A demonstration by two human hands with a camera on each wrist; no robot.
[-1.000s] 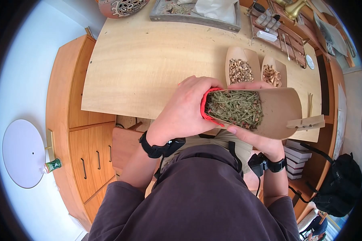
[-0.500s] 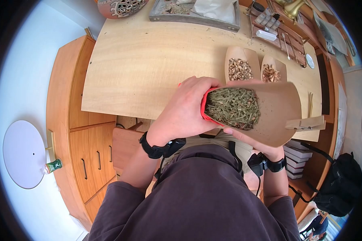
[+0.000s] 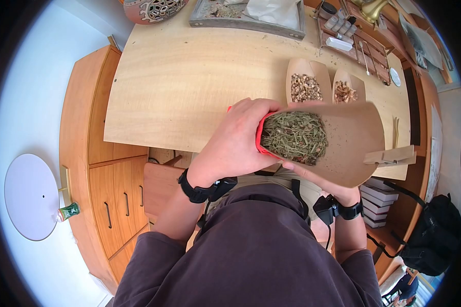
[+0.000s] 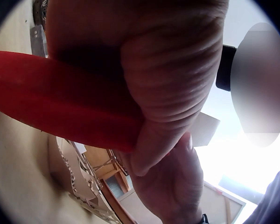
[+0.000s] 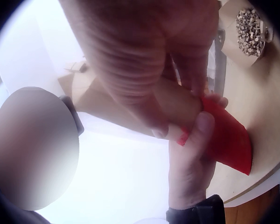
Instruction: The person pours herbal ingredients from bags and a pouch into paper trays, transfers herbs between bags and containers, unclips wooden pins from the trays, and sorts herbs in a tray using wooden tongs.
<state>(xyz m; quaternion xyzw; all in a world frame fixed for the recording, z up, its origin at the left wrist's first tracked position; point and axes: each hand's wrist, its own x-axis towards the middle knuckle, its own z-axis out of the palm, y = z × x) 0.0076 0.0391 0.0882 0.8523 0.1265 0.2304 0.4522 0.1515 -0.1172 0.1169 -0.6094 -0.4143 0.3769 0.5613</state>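
A brown paper scoop (image 3: pixel 354 135) holds dried green herb (image 3: pixel 294 137), heaped toward its left end. That end sits in the mouth of a red pouch (image 5: pixel 231 140), which hangs below in the right wrist view. My left hand (image 3: pixel 235 137) grips the pouch mouth around the scoop, thumb along the near side. The right hand (image 3: pixel 325 179) holds the scoop from beneath, its thumb on the near side; the scoop hides most of its fingers. A wooden clothespin (image 3: pixel 389 155) is at the scoop's wide end.
Behind the scoop on the wooden table (image 3: pixel 189 77) stand two paper scoops, one with pale chopped pieces (image 3: pixel 306 88), another with brown chips (image 3: pixel 345 93). A grey tray (image 3: pixel 251 25) is at the back, with a wooden rack (image 3: pixel 361 51) of small bottles to its right.
The scoop's wide end has tipped up toward the camera. The herb has slid left toward the pouch, baring more paper. My left hand stays nearly in place.
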